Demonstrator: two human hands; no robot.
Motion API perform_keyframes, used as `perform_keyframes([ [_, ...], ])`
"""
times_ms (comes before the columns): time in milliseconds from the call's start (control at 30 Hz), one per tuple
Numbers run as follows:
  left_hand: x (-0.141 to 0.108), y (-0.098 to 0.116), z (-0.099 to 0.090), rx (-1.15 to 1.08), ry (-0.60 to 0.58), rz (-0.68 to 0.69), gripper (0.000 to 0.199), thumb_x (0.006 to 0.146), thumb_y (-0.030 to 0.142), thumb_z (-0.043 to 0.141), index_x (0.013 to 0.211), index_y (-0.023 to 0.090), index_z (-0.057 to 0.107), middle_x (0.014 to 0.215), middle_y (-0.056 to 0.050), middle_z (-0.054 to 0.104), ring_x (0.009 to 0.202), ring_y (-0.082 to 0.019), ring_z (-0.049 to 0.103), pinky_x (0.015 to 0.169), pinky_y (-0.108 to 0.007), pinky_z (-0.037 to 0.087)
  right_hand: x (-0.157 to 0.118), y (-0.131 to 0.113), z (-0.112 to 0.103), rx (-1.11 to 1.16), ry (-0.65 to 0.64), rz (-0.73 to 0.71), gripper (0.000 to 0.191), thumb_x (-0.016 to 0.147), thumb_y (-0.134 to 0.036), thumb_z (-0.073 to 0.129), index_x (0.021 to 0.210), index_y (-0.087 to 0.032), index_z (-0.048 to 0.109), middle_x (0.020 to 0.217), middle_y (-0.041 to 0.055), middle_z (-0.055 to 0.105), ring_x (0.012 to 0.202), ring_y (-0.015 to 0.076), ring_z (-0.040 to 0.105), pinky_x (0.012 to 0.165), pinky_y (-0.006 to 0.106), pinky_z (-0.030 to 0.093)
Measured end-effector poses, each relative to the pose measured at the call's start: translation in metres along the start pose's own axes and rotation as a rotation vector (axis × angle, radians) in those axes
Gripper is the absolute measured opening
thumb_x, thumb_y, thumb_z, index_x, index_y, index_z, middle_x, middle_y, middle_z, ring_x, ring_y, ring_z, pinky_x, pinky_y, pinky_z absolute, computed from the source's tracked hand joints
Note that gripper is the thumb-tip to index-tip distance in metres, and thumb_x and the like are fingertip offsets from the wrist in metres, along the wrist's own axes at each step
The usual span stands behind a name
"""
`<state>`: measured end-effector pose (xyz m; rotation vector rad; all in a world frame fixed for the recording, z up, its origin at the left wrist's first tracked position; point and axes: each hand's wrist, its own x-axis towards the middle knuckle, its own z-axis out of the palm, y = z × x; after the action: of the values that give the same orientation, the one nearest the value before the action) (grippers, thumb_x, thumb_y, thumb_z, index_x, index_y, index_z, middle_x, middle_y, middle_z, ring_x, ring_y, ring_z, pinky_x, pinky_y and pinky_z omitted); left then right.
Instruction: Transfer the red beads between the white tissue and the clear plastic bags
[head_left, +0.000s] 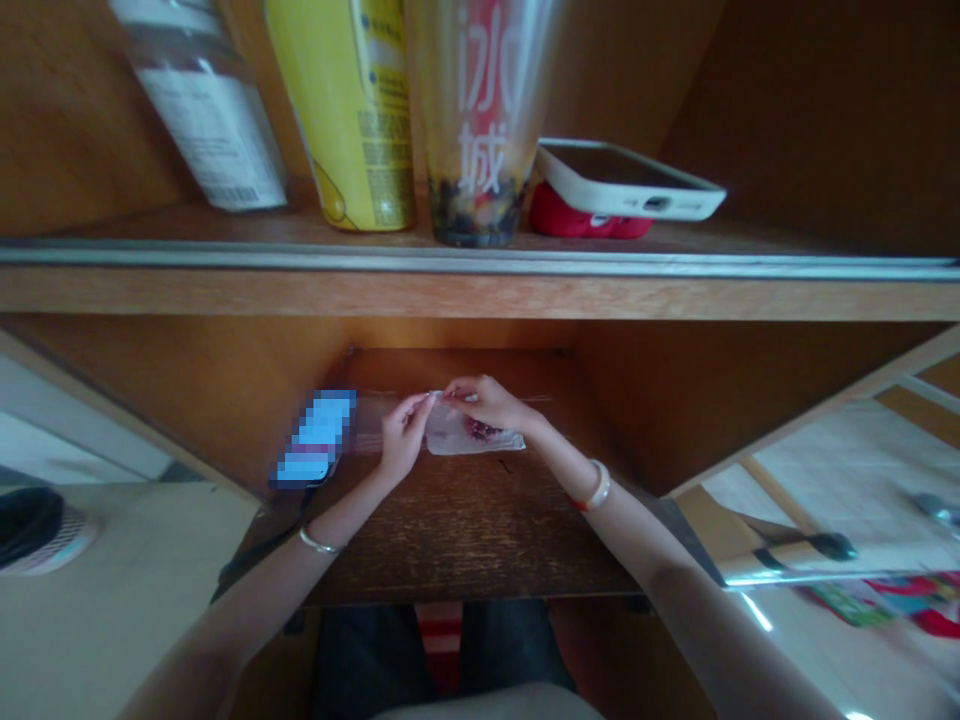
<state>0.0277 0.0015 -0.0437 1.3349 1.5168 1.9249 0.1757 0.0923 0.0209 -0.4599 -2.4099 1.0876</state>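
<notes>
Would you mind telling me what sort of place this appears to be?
Probably a student's dorm room or a small home study nook: a wooden desk sits beneath a built-in wooden shelf holding a takeaway drink cup and a smartphone.

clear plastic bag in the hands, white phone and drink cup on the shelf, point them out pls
clear plastic bag (pixel 457 432), head view, on its middle
white phone (pixel 637 197), head view, on its white lower edge
plastic drink cup (pixel 480 130), head view, on its printed wall

Both arms reaching forward, angled inward: left forearm (pixel 337 515), right forearm (pixel 637 535); left hand (pixel 403 436) and right hand (pixel 487 403) raised, fingers pinched, fingertips just beside each other
</notes>
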Motion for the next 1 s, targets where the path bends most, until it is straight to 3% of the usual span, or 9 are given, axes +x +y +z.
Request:
perform_keyframes([
  [133, 0.003, 0.016, -0.001, -0.039, 0.046, -0.031, 0.031, 0.078, 0.044, 0.065, 0.085, 0.015, 0.071, 0.081, -0.005, 0.072, 0.074, -0.017, 0.065, 0.069, -0.028, 0.052, -0.006, -0.002, -0.008, 0.068, 0.028, -0.017, 0.02, 0.084, -0.031, 0.056, 0.086, -0.015, 0.068, 0.081, 0.0031, 0.07, 0.076, 0.0128, 0.062, 0.073, 0.025, 0.046],
  [267, 0.002, 0.025, 0.014, -0.118, -0.045, -0.077, 0.032, 0.077, 0.045, 0.066, 0.086, 0.015, 0.071, 0.087, -0.007, 0.073, 0.08, -0.018, 0.067, 0.076, -0.03, 0.052, -0.023, -0.003, -0.025, 0.14, 0.069, 0.031, 0.022, 0.083, -0.033, 0.058, 0.086, -0.015, 0.07, 0.079, 0.0027, 0.07, 0.072, 0.0123, 0.061, 0.069, 0.025, 0.046],
  [400, -0.003, 0.026, 0.048, -0.252, -0.225, -0.242, 0.03, 0.078, 0.04, 0.066, 0.094, 0.015, 0.066, 0.082, -0.005, 0.072, 0.072, -0.017, 0.068, 0.07, -0.029, 0.054, -0.052, 0.008, -0.048, 0.241, 0.138, 0.158, 0.022, 0.079, -0.035, 0.063, 0.088, -0.016, 0.069, 0.08, 0.0027, 0.069, 0.072, 0.0123, 0.061, 0.067, 0.025, 0.048],
  [500, -0.01, 0.023, 0.082, -0.274, -0.355, -0.375, 0.029, 0.076, 0.027, 0.068, 0.101, 0.014, 0.062, 0.083, -0.004, 0.071, 0.065, -0.014, 0.066, 0.061, -0.025, 0.053, -0.076, 0.029, -0.063, 0.31, 0.201, 0.295, 0.025, 0.078, -0.034, 0.062, 0.095, -0.017, 0.067, 0.081, 0.0031, 0.067, 0.061, 0.0097, 0.058, 0.057, 0.023, 0.047],
  [700, -0.025, 0.005, 0.135, -0.229, -0.434, -0.404, 0.031, 0.074, 0.005, 0.062, 0.104, 0.011, 0.057, 0.085, -0.007, 0.07, 0.079, -0.016, 0.067, 0.076, -0.029, 0.053, -0.108, 0.081, -0.066, 0.222, 0.383, 0.411, 0.023, 0.071, -0.02, 0.058, 0.094, -0.016, 0.062, 0.078, 0.0013, 0.064, 0.057, 0.0087, 0.054, 0.051, 0.02, 0.043],
  [867, -0.028, -0.01, 0.145, -0.184, -0.429, -0.372, 0.039, 0.072, 0.002, 0.06, 0.109, 0.012, 0.054, 0.098, -0.01, 0.068, 0.093, -0.019, 0.065, 0.088, -0.035, 0.051, -0.109, 0.104, -0.06, 0.006, 0.562, 0.409, 0.03, 0.067, -0.009, 0.054, 0.096, -0.014, 0.061, 0.089, 0.0064, 0.067, 0.076, 0.0146, 0.062, 0.071, 0.027, 0.05],
  [1000, -0.028, -0.016, 0.145, -0.146, -0.453, -0.364, 0.039, 0.072, 0.002, 0.061, 0.11, 0.012, 0.055, 0.105, -0.013, 0.067, 0.1, -0.02, 0.064, 0.093, -0.037, 0.049, -0.104, 0.114, -0.057, -0.008, 0.609, 0.41, 0.038, 0.065, -0.006, 0.05, 0.101, -0.013, 0.06, 0.092, 0.0078, 0.068, 0.08, 0.0169, 0.063, 0.076, 0.031, 0.051],
])
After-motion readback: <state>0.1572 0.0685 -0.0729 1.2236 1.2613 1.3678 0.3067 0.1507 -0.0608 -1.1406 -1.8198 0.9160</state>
